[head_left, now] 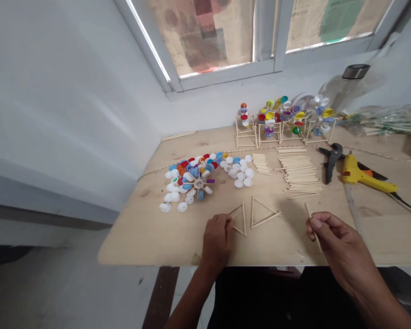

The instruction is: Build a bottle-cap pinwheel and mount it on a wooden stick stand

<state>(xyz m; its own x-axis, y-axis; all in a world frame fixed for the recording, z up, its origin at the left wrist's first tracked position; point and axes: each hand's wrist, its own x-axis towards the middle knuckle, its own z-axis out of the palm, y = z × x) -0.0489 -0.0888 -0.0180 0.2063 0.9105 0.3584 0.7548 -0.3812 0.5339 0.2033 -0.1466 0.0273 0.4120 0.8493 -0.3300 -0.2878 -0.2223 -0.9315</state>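
Two triangles of thin wooden sticks lie side by side on the plywood table (pixel 150 233). My left hand (pixel 217 240) rests with curled fingers on the corner of the left triangle (pixel 239 218). The right triangle (pixel 262 212) lies free beside it. My right hand (pixel 332 237) pinches a single wooden stick (pixel 311 224) between thumb and fingers, just above the table near its front edge.
A heap of coloured and white bottle caps (pixel 198 176) lies at the left. Rows of cut sticks (pixel 299 171) lie in the middle. Black pliers (pixel 330 160) and a yellow glue gun (pixel 361 176) sit at the right. Several cap-and-stick wheel models (pixel 284 121) stand along the wall.
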